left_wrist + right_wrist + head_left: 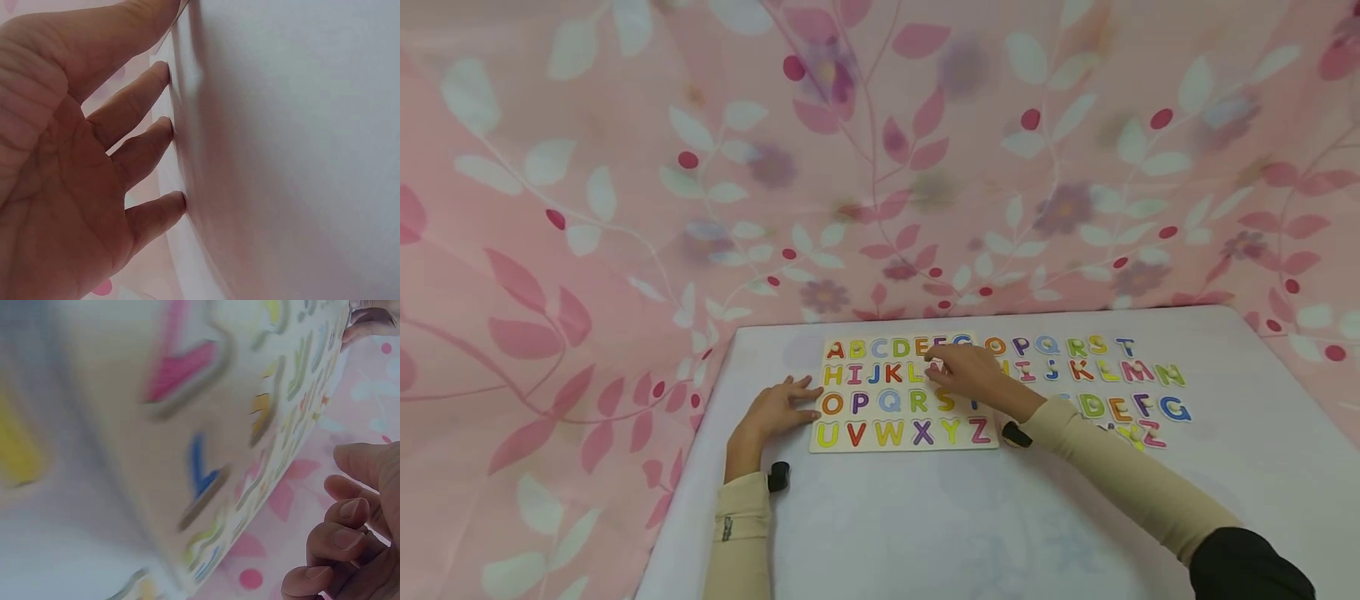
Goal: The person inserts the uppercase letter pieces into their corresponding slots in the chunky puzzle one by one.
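A pale alphabet board with rows of colourful letters lies on the white table. My left hand rests at the board's left edge, its fingers spread, holding nothing. In the left wrist view its fingertips touch a pale surface. My right hand hovers over the board's upper right, covering several letters there. The right wrist view shows this hand with loosely bent fingers apart from the board and no piece visible between them. A red letter A on the board seems to have a small knob.
Loose letter pieces lie right of the board in rows, among them an orange O, a green N and a blue G. The right sleeve hides some. A pink floral curtain hangs behind the table.
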The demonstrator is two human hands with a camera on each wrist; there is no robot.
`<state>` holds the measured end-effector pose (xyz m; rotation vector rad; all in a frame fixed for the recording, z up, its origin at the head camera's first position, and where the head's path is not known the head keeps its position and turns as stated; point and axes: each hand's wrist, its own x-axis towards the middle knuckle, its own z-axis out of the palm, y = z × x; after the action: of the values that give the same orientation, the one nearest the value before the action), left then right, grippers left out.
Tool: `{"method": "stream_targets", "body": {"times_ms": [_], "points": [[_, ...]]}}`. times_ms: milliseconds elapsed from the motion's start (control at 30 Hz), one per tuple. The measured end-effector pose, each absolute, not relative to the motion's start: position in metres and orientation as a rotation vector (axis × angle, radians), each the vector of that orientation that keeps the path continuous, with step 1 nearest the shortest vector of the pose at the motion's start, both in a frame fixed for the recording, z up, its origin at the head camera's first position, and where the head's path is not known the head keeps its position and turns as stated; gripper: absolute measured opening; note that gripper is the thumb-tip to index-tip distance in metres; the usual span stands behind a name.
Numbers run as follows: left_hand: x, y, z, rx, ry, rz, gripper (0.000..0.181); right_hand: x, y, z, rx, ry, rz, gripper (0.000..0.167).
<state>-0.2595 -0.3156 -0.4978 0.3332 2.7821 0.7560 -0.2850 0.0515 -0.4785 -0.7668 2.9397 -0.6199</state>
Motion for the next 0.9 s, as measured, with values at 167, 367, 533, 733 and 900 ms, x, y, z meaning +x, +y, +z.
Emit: {"method": "stream_targets", "body": {"times_ms": [167, 367, 533, 733, 900], "points": [[-0.259, -0.319, -0.498, 0.324, 2.773, 0.756, 0.053, -0.270, 0.075, -0.482, -0.712, 2.963, -0.634, 0.032], [-0.259, -0.319, -0.499, 0.301, 2.764, 0.773, 0.054, -0.257, 0.101, -0.485, -0.637, 2.999, -0.640, 0.035], [-0.260, -0.316, -0.499, 0.307, 2.758, 0.794, 0.054, -0.243, 0.132, -0.486, -0.551, 3.022, -0.622, 0.037], [-0.258, -0.315, -0.497, 0.309, 2.754, 0.772, 0.053, -0.224, 0.168, -0.486, -0.474, 3.015, -0.615, 0.035], [-0.258, -0.314, -0.496, 0.281, 2.743, 0.795, 0.053, -0.215, 0.190, -0.488, -0.385, 2.989, -0.608, 0.038]]}}
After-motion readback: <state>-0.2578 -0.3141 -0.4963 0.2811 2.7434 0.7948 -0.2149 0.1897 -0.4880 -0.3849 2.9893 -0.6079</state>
